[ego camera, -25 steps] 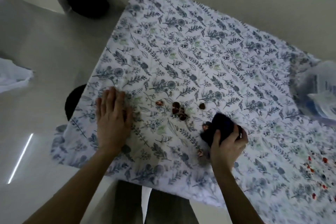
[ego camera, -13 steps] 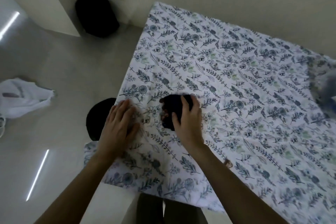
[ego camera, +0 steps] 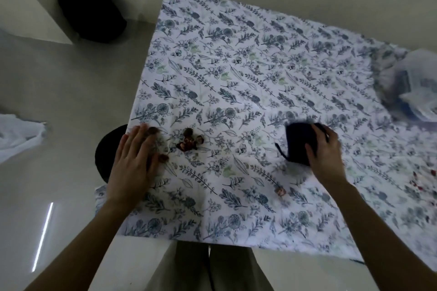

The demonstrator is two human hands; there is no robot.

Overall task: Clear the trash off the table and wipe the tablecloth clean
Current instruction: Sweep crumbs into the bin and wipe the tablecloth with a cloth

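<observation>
A white tablecloth (ego camera: 236,73) printed with blue leaves covers the table. My right hand (ego camera: 325,151) grips a dark blue cloth (ego camera: 299,143) pressed on the tablecloth right of centre. My left hand (ego camera: 134,160) lies flat with straight fingers on the cloth at the table's left edge. A small heap of brown and red crumbs (ego camera: 189,142) sits just right of its fingertips, with single bits (ego camera: 153,129) touching the fingers. Another brown scrap (ego camera: 281,191) lies nearer the front. Small red specks (ego camera: 416,182) dot the cloth at the far right.
A dark round bin (ego camera: 104,151) stands on the floor under the table's left edge. A black bag (ego camera: 91,12) leans at the wall. A clear plastic bag (ego camera: 411,92) lies on the table's right side. A white bag (ego camera: 16,134) sits on the floor at left.
My right hand has pulled the dark cloth back to the right, away from my left hand, leaving the swept crumbs heaped near the left edge. My left hand stays flat there.
</observation>
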